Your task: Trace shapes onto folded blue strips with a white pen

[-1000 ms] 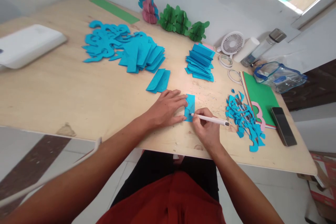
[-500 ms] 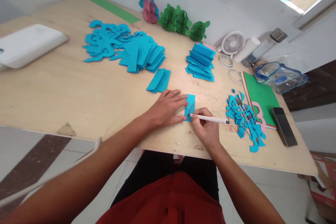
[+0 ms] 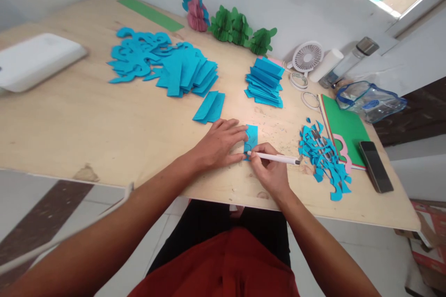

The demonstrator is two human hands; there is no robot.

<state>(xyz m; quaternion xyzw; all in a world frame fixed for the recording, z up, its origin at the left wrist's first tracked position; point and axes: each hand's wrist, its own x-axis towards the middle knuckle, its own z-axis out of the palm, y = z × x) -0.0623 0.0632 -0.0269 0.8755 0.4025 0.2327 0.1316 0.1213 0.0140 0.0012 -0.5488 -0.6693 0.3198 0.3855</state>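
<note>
A small blue paper piece [image 3: 253, 134] with dark curved pen lines lies on the table near its front edge. My left hand [image 3: 223, 143] rests flat with spread fingers, its fingertips on the paper's left side. In my right hand [image 3: 272, 169] is a white pen [image 3: 278, 158], pinched near its tip, which touches the lower part of the paper. Just beyond my left hand lie folded blue papers [image 3: 209, 107]. Farther off are a fanned stack of blue papers [image 3: 188, 72] and a pile of curvy blue cutouts [image 3: 139, 53].
Another blue paper stack [image 3: 265, 82] stands beyond the pen. Blue scraps [image 3: 324, 155], a pink cutout [image 3: 343, 151], a green pad [image 3: 348, 132] and a phone [image 3: 375, 167] lie right. Along the wall are green paper shapes [image 3: 232, 25], a fan [image 3: 307, 57] and a bottle [image 3: 348, 62].
The pen tip and my right hand have shifted slightly left across the lower part of the paper. My left hand stays in place on it. The whole view has shifted slightly.
</note>
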